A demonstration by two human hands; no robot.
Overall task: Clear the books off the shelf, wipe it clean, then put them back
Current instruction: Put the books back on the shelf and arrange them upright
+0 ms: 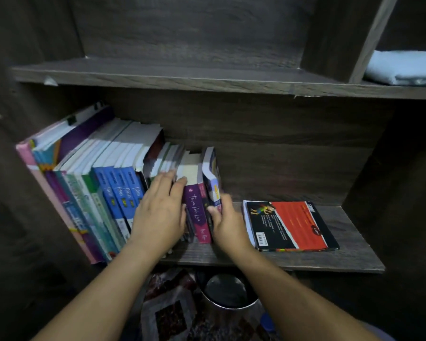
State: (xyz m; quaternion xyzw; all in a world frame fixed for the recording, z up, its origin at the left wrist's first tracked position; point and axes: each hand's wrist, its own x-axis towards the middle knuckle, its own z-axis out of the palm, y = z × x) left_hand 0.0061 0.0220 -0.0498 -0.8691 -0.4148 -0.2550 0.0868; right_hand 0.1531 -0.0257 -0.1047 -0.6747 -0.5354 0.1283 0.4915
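Left hand [160, 212] flat, fingers straight, pressing on row of books [103, 180] standing at left of lower shelf [342, 257]. Right hand [225, 223] grips end book [213, 175], thumb on spine. red-black book [293, 225] lies flat, right. blue cloth [403, 67] folded in upper right compartment.

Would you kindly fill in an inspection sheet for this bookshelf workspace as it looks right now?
Surface: shelf, dark wood, bare board showing at its right front.
Job's things: upright books in a row at the left; end book at the row's right; flat book lying apart to the right; folded blue cloth on the upper shelf.
Clutter: round metal container and patterned mat below the shelf.
Grippers: left hand rests straight-fingered on the upright books; right hand grips the end book.
Cables: nothing seen.
Surroundings: dark wooden cabinet, dim light.
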